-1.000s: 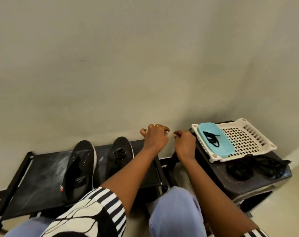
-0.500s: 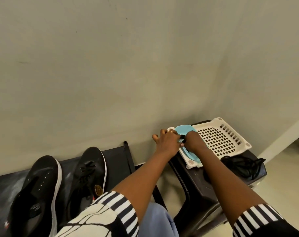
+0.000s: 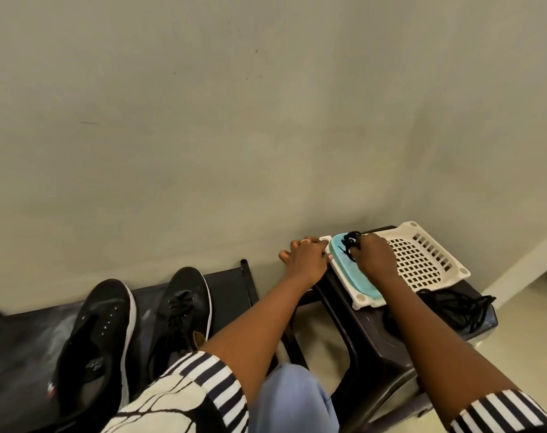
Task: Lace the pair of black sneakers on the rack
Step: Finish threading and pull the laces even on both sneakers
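Observation:
Two black sneakers stand on the black rack (image 3: 228,285) at the lower left. The left sneaker (image 3: 97,335) has bare eyelets; the right sneaker (image 3: 180,310) carries a black lace. On the dark stool to the right, a white basket (image 3: 422,260) holds a light blue lid (image 3: 356,276). My right hand (image 3: 374,257) grips a bundled black shoelace (image 3: 351,242) over the lid's far end. My left hand (image 3: 305,259) rests at the basket's left corner, fingers curled against its rim.
A dark plastic stool (image 3: 375,335) bears the basket and a loose pile of black cord (image 3: 453,310). A plain wall rises straight behind the rack and stool. Pale floor shows at the right. My knee in blue trousers (image 3: 291,398) sits between rack and stool.
Both hands moved from the rack's edge right to the basket. My right hand has closed on the black shoelace on the blue lid. The view has turned to the right.

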